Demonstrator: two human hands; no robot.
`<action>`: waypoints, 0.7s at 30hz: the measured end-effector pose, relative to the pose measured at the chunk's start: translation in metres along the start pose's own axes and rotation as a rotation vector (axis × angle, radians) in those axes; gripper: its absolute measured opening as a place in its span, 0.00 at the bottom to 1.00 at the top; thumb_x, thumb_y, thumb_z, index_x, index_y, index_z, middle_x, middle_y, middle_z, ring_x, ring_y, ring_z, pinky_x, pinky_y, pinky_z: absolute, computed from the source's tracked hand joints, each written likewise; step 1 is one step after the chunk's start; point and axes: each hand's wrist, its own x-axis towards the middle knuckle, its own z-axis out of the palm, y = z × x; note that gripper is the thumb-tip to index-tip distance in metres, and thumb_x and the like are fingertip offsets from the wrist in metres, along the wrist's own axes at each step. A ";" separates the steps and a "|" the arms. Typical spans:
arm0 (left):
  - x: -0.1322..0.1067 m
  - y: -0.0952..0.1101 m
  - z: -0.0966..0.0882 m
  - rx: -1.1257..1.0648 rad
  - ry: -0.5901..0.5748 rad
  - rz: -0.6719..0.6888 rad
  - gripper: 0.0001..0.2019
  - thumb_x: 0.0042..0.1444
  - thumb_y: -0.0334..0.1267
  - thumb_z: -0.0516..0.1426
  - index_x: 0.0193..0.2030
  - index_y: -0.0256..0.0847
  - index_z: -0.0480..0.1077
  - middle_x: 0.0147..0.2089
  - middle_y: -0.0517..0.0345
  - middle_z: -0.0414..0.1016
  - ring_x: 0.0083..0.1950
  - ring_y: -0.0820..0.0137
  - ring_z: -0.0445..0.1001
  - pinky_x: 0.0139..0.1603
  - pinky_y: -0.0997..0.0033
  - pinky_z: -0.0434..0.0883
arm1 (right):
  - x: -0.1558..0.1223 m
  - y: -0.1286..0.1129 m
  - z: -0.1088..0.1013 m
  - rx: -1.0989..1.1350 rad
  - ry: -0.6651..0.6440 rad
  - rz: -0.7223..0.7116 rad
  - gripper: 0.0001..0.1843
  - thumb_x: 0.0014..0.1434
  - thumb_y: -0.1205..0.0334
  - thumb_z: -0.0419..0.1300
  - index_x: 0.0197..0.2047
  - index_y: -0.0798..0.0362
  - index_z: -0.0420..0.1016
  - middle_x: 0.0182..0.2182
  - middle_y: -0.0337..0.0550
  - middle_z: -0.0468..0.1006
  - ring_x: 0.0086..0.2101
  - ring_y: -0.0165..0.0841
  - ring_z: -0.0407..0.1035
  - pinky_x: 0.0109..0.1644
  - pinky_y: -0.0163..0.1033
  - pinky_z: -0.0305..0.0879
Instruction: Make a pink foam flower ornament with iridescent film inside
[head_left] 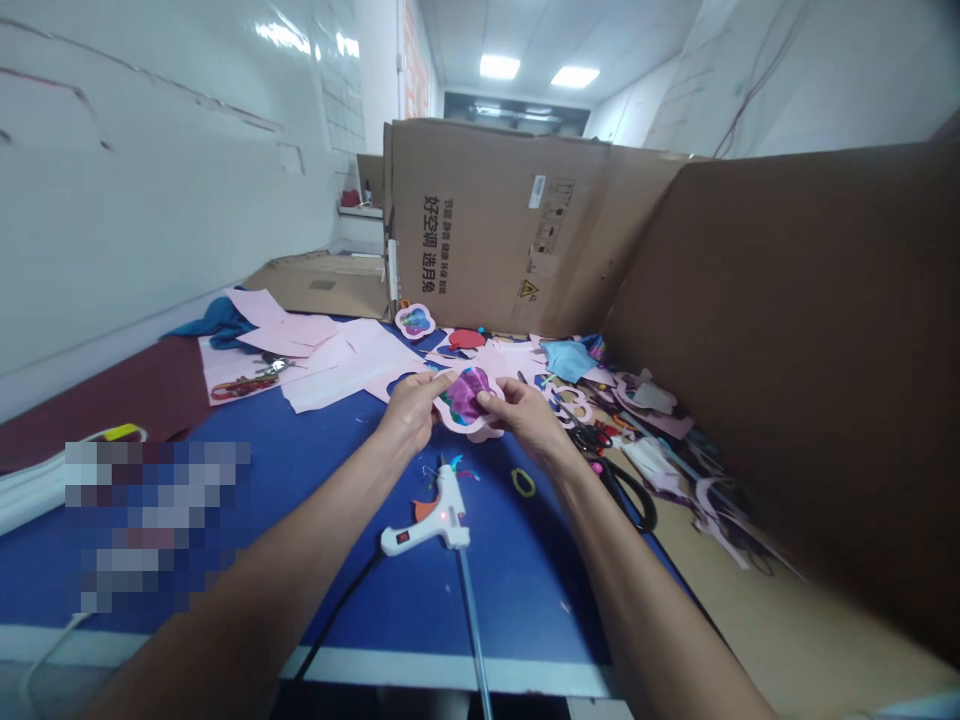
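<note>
Between my hands, above the blue tabletop, is a flower-shaped cutout point(466, 398) with a pale pink border and a shiny purple and green centre. My left hand point(414, 412) pinches its left edge. On the right edge, my right hand point(525, 412) grips it with the thumb on the shiny face. Just below lies a white glue gun point(439, 515) with an orange trigger, its small light lit and a long glue stick out of its back. A yellow-green loop point(523, 483) rests to the right of it. Another flower-shaped cutout point(415, 320) stands farther back.
Pink sheets point(349, 360) and a keyring point(274, 368) lie at the left. Scissors point(592, 437), a black roll or loop point(637, 500) and many scraps point(652, 395) crowd the right. Cardboard walls point(495, 230) close off the back and right. A white power strip point(37, 490) sits front left.
</note>
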 end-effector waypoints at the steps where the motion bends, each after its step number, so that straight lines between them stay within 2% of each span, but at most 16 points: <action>1: 0.000 0.000 0.001 0.003 0.002 -0.004 0.20 0.35 0.47 0.78 0.27 0.36 0.78 0.26 0.52 0.81 0.24 0.69 0.74 0.28 0.68 0.73 | 0.001 0.001 0.001 0.000 0.012 0.003 0.30 0.44 0.40 0.81 0.38 0.53 0.80 0.27 0.37 0.80 0.25 0.30 0.69 0.30 0.36 0.64; 4: 0.000 0.002 0.001 0.003 0.002 -0.016 0.20 0.35 0.46 0.78 0.29 0.35 0.80 0.27 0.52 0.81 0.25 0.68 0.76 0.29 0.68 0.74 | 0.001 0.000 0.004 -0.002 0.035 -0.007 0.30 0.40 0.38 0.81 0.30 0.53 0.77 0.22 0.35 0.76 0.22 0.29 0.65 0.28 0.35 0.60; 6: 0.001 0.003 0.001 -0.003 -0.006 -0.012 0.20 0.35 0.45 0.78 0.29 0.34 0.80 0.28 0.52 0.81 0.25 0.68 0.76 0.30 0.68 0.75 | 0.000 -0.001 0.005 0.000 0.036 -0.011 0.31 0.39 0.37 0.82 0.29 0.53 0.77 0.22 0.35 0.76 0.23 0.28 0.64 0.29 0.35 0.61; 9: 0.004 0.004 -0.003 0.003 -0.003 -0.005 0.19 0.36 0.45 0.77 0.28 0.35 0.79 0.27 0.52 0.81 0.25 0.69 0.75 0.30 0.68 0.74 | 0.000 -0.003 0.003 0.005 0.035 -0.013 0.30 0.41 0.37 0.81 0.30 0.53 0.78 0.24 0.35 0.75 0.25 0.28 0.64 0.31 0.35 0.63; 15: 0.010 -0.002 -0.010 0.009 0.023 -0.015 0.20 0.37 0.46 0.77 0.30 0.36 0.78 0.28 0.53 0.81 0.25 0.69 0.75 0.29 0.69 0.73 | 0.002 0.002 -0.011 0.032 0.031 -0.032 0.29 0.53 0.33 0.75 0.32 0.52 0.77 0.26 0.35 0.72 0.26 0.29 0.63 0.33 0.36 0.65; 17: 0.009 -0.005 -0.010 0.019 0.010 -0.028 0.21 0.37 0.47 0.77 0.30 0.35 0.79 0.28 0.53 0.81 0.25 0.69 0.76 0.29 0.69 0.73 | 0.003 0.003 -0.012 0.038 0.043 -0.040 0.29 0.53 0.33 0.75 0.33 0.52 0.78 0.27 0.36 0.73 0.27 0.29 0.64 0.33 0.36 0.65; 21: 0.007 -0.006 -0.007 0.046 -0.027 -0.040 0.21 0.36 0.47 0.77 0.28 0.36 0.78 0.27 0.53 0.80 0.25 0.69 0.75 0.30 0.68 0.73 | 0.001 -0.002 -0.007 0.021 0.039 -0.050 0.28 0.46 0.38 0.80 0.38 0.53 0.81 0.28 0.37 0.77 0.27 0.30 0.66 0.33 0.37 0.65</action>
